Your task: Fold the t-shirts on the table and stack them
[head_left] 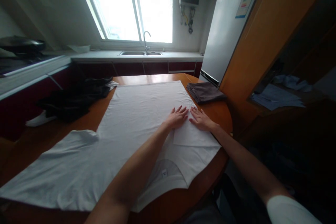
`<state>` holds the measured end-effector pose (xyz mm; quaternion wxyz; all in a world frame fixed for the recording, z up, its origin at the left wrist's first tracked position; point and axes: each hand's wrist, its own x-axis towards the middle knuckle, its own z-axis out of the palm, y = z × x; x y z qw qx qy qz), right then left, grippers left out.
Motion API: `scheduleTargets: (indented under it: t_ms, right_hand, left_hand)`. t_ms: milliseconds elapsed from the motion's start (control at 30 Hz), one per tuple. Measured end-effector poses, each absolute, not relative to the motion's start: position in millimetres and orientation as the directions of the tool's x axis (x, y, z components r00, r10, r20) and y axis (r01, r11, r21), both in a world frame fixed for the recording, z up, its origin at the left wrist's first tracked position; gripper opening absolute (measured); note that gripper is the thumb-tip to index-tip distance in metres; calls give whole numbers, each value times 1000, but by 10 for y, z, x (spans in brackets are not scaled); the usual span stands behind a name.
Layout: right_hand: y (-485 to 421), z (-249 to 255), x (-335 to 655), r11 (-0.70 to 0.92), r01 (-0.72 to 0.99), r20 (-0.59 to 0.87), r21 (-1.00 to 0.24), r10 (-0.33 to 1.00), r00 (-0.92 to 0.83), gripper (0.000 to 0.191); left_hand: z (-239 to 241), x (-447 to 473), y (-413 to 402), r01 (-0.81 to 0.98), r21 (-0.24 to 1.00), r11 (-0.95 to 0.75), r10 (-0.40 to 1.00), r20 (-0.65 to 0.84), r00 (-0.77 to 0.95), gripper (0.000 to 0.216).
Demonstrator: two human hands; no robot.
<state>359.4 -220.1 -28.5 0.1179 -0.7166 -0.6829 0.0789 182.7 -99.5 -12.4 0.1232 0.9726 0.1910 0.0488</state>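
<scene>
Both your hands — left (177, 116), right (201, 119) — lie flat, open, gripping nothing, pressing the folded sleeve (193, 134) of the shirt (136, 119); shirt's long axis runs 7 to 1 o'clock.

A bright window (128, 5) lights the kitchen above a steel sink (140, 53) and grey counter (105, 56). A grey fridge (225, 35) stands beside orange wooden cabinets (265, 31).
</scene>
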Motion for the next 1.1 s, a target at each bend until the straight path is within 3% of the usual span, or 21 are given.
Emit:
scheduleTargets:
  t_ms: [367,600,700,800,933,1100]
  right_hand:
    - [-2373,-391,3623,-193,953,67,-233,975,214,91]
    - [-2258,-288,3755,-257,870,253,-420,888,384,78]
    - [-2154,-222,3678,-161,897,306,-411,903,302,69]
    - [-2114,-243,3519,-111,936,204,-335,961,187,68]
    - [-2202,-290,3408,-139,956,72,-258,984,162,71]
    - [-2594,-279,3417,-64,974,75,-218,994,83,66]
  left_hand:
    - [-95,1800,-1007,363,224,-904,375,12,927,57]
    - [-50,1780,-1050,372,253,-893,391,28,920,55]
    - [-56,1785,-1051,372,246,-895,390,28,920,55]
    - [-73,1791,-1041,370,246,-896,389,30,921,56]
    - [-86,1794,-1025,360,238,-902,378,33,925,56]
    - [-90,1797,-1022,366,231,-901,384,33,923,57]
